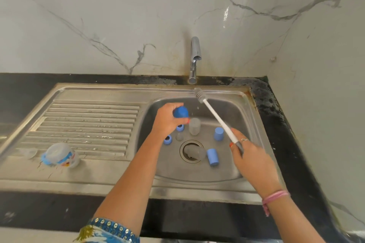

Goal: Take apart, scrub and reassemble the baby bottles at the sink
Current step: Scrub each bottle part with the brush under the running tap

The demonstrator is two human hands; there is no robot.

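From my head camera I look down into a steel sink (245, 171) set in a black bench (29, 211). My left hand (167, 122) is over the left side of the basin, its fingers curled round a blue cap (180, 112), gripping it above the other parts. My right hand (252, 160) is over the right side of the basin and pinches the grey handle end of a bottle brush (217, 118); the white shaft slants up and away from me, and the bristle head sits just under the tap (194, 59), near the back rim of the sink.

On the basin floor lie the taken-apart pieces. A clear bottle (194, 126) stands just right of my left hand. Two blue rings (179, 128) (167, 139) lie below my left hand, with a small clear teat (179, 137) between them and the drain (191, 151). Another clear bottle (195, 153) lies over the drain. One blue cap (218, 133) stands near the brush shaft, and another blue cap (213, 157) lies tilted just right of the drain.

On the ribbed draining board (88, 124) to the left, a plastic tub (60, 155) lies on its side, well apart from the basin.
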